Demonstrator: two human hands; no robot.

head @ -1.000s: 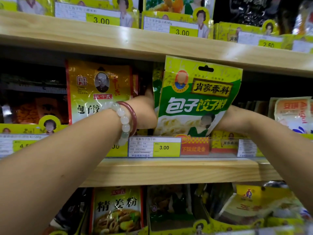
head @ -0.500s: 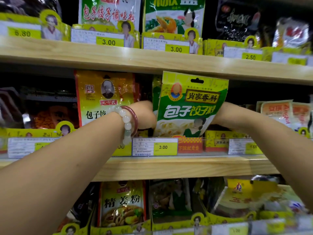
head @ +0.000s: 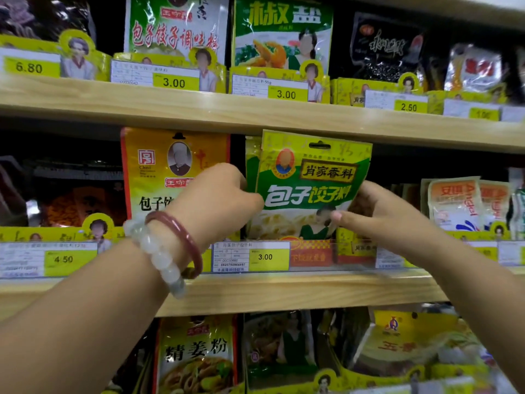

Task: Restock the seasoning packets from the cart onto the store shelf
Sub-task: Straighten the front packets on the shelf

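A green and yellow seasoning packet (head: 309,186) stands upright in the middle shelf row, above the 3.00 price tag (head: 251,256). My left hand (head: 218,200), with two bracelets on its wrist, grips the packet's left edge. On the other side, my right hand (head: 375,214) pinches the packet's lower right part, thumb on the front. More green packets (head: 251,166) show just behind it. The cart is out of view.
An orange-yellow packet (head: 159,172) stands just left of the green one. Orange and white sachets (head: 457,203) sit to the right. The wooden shelf edge (head: 284,291) runs below my hands, with another shelf board (head: 255,115) close above the packet's top. More packets fill the rows above and below.
Both hands have drawn back toward me along the packet's sides, so more of each hand shows. The packet stands straighter in its row. The camera has tilted upward.
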